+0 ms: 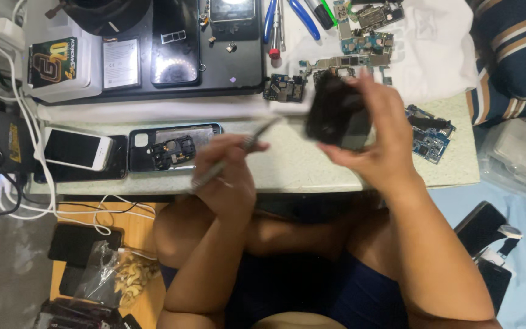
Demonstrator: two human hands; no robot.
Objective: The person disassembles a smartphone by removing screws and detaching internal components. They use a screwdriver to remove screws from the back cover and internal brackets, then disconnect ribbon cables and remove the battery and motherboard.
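My left hand [226,173] grips slim metal tweezers [248,143] that point up and right over the table's front edge. My right hand [375,137] holds a black phone part [336,113], blurred, lifted above the pale worktable [293,167]. The tweezer tip is a short way left of that part, not touching it. To the left lies an opened phone shell [175,146] with a dark camera module inside, flat on the table.
A white phone [77,149] lies on a dark phone at the left. Circuit boards [430,134] and tools with blue handles [299,18] lie on a white cloth [433,55]. A black mat [238,67] holds phone parts. White cables [25,122] run at the left.
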